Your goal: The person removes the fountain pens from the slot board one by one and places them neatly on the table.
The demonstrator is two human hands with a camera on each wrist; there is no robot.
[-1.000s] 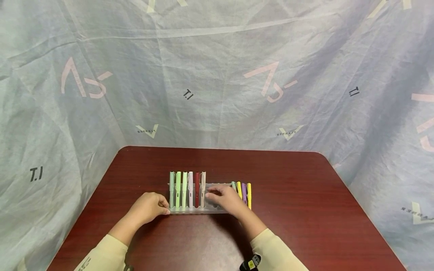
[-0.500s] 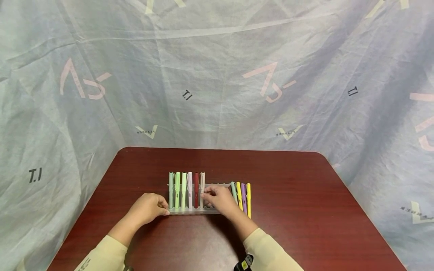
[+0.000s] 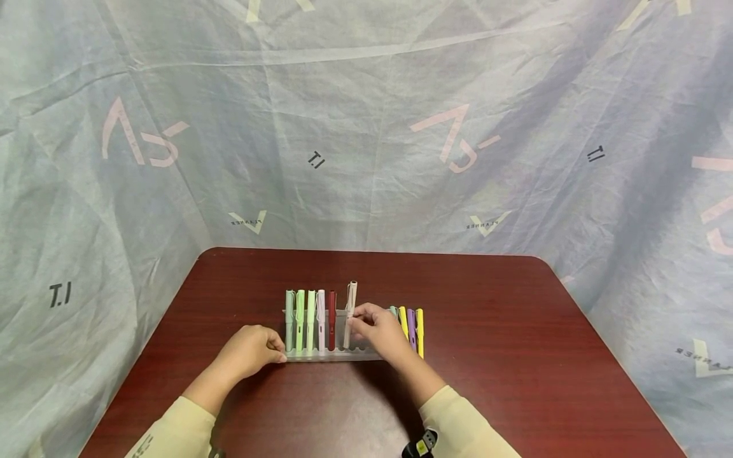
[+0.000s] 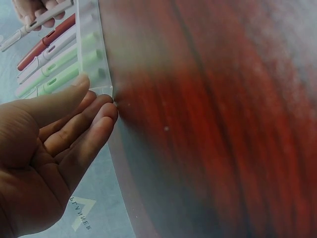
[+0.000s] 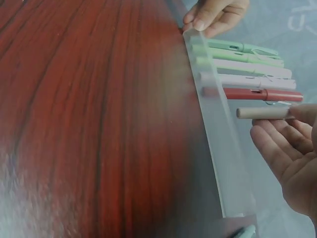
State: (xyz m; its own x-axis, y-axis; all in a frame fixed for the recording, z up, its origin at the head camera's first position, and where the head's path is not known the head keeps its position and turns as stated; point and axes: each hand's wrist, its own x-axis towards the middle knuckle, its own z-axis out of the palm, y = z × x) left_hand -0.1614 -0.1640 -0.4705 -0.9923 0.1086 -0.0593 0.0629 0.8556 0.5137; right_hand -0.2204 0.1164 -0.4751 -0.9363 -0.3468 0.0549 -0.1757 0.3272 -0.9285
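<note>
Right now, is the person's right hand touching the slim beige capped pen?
Touching. The right wrist view shows the right hand pinching the slim beige capped pen, its fingers right against the barrel.

- Beige pen (image 3: 352,293): pinched in the right hand (image 3: 380,332), cap end up, leaning slightly right, bottom end clear of the front rail
- See-through rack (image 3: 332,357): lying long side across, left hand (image 3: 252,351) pinching its near left corner
- In it, left to right, all cap-up and pretty tidy: sage pen (image 3: 289,324), lime pen (image 3: 300,324), pale green pen (image 3: 311,324), lilac pen (image 3: 322,324), dark red pen (image 3: 332,324)
</note>
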